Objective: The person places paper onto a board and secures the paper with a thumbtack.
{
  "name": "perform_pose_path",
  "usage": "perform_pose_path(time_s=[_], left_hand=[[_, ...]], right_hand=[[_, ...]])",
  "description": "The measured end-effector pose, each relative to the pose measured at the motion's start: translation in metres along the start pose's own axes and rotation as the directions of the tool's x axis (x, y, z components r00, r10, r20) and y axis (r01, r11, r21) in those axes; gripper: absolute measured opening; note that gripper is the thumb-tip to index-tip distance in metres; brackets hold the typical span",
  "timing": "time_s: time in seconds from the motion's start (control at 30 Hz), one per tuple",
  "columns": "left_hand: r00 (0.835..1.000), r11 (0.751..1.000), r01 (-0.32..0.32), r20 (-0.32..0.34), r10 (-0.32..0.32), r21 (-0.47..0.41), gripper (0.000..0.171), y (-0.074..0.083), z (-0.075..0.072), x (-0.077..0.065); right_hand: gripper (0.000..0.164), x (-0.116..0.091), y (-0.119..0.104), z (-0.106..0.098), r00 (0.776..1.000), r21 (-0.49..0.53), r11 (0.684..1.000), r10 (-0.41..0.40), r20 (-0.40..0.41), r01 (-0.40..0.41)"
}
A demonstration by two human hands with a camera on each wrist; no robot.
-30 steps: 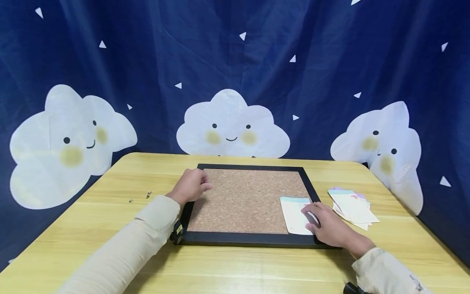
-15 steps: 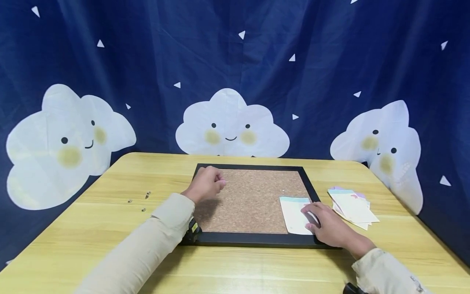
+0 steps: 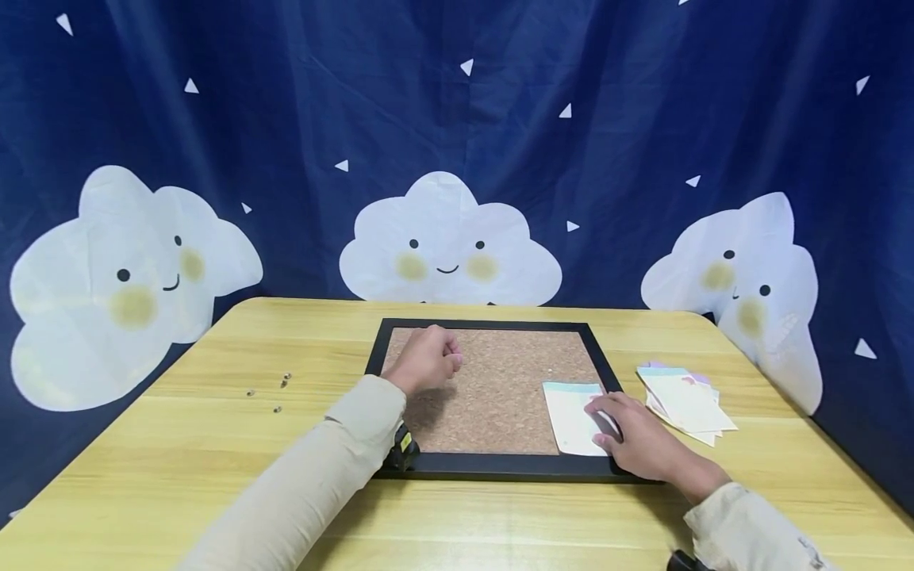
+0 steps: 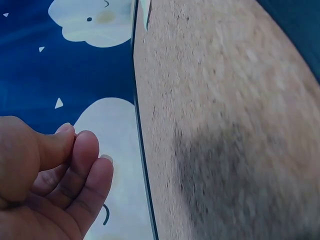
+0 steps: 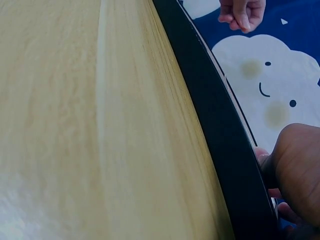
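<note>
Left grip (image 3: 428, 358) in head view: thumb against curled fingers, above the cork board (image 3: 493, 404); right grip (image 3: 635, 436): thumb and forefinger apart, fingertips on the white sheet (image 3: 571, 420) at the board's near right corner. Pins (image 3: 277, 409) left on the desk (image 3: 443, 523), sheet pile (image 3: 689, 403) right. Left wrist: fingertips meet, can't tell if anything's between. Right wrist: right grip beside black frame (image 5: 215, 110), contact mostly hidden.

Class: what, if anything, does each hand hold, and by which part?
Right hand touches the white note at its right side, grip unclear. Left hand: thumb and finger meet; whether anything is pinched cannot be told.
</note>
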State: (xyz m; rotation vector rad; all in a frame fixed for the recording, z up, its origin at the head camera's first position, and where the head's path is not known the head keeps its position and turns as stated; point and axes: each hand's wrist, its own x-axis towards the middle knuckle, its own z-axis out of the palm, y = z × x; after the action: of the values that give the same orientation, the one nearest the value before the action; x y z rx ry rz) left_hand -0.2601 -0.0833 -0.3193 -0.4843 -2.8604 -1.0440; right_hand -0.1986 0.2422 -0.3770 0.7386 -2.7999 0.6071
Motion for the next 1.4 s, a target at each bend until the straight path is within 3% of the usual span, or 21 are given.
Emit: perform_pose_path(time_s=[0.43,0.7,0.9,1.13,1.4], left_hand=[[0.999,1.000,-0.021,0.035,0.022,-0.023,0.019,0.014,0.016,0.009],[0.997,0.993,0.046,0.067,-0.039,-0.107,0.007,0.024,0.025,0.018],[0.999,0.997,0.012,0.048,-0.008,-0.073,0.008,0.032,0.035,0.023],[0.999,0.994,-0.026,0.044,0.031,-0.110,0.010,0.047,0.044,0.025],[0.998,0.986,0.001,0.065,0.010,-0.167,0.010,0.062,0.054,0.027]], right_hand=[[0.032,0.000,0.000,0.000,1.000,0.000,1.000,-0.006,0.001,0.006],[0.033,0.000,0.000,0.000,1.000,0.012,1.000,0.009,0.015,-0.009],[0.033,0.000,-0.001,-0.002,1.000,0.012,1.000,0.016,0.013,-0.016],[0.032,-0.002,-0.001,-0.003,1.000,0.002,1.000,0.025,0.018,-0.025],[0.032,0.000,0.001,0.000,1.000,0.003,1.000,0.005,0.021,-0.005]])
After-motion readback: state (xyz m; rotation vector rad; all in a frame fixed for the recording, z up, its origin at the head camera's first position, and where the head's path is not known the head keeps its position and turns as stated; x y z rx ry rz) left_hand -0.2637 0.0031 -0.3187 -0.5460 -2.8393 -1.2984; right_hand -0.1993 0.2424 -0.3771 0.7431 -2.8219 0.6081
